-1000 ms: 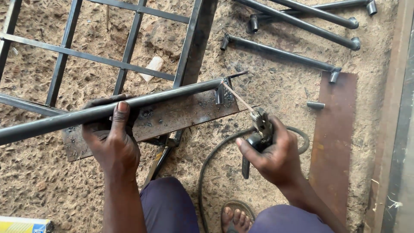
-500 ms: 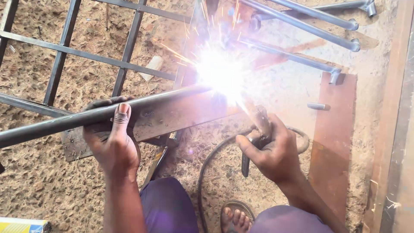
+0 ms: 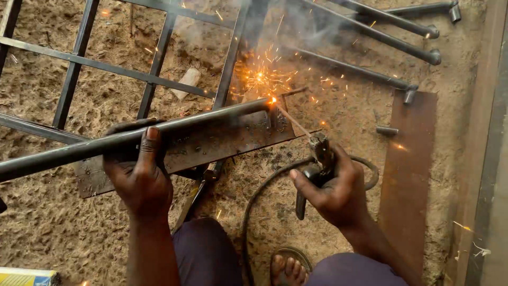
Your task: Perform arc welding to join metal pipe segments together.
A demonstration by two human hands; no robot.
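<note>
- Sandy dirt ground [image 3: 47,233] is serving as the work surface; a dark steel bar grille [image 3: 159,63] is lying across it at top left.
- Left hand [image 3: 138,177] is clamping fully round a long grey steel round tube [image 3: 174,127], thumb pointing up over it, pinning it on a rusty flat steel plate [image 3: 222,143].
- Right hand [image 3: 336,193] is gripping tight round a black electrode holder [image 3: 320,159]; its thin welding rod [image 3: 293,122] is touching the tube's right end, throwing orange sparks [image 3: 262,77] and smoke.
- Black cable [image 3: 254,206] is looping from the holder toward the person's legs.
- Yellow-and-blue box corner [image 3: 26,276] is showing bottom left.
- Brown rusted flat sheet [image 3: 407,175] is lying to the right; grey round rods with capped ends [image 3: 391,39] are lying above it.
</note>
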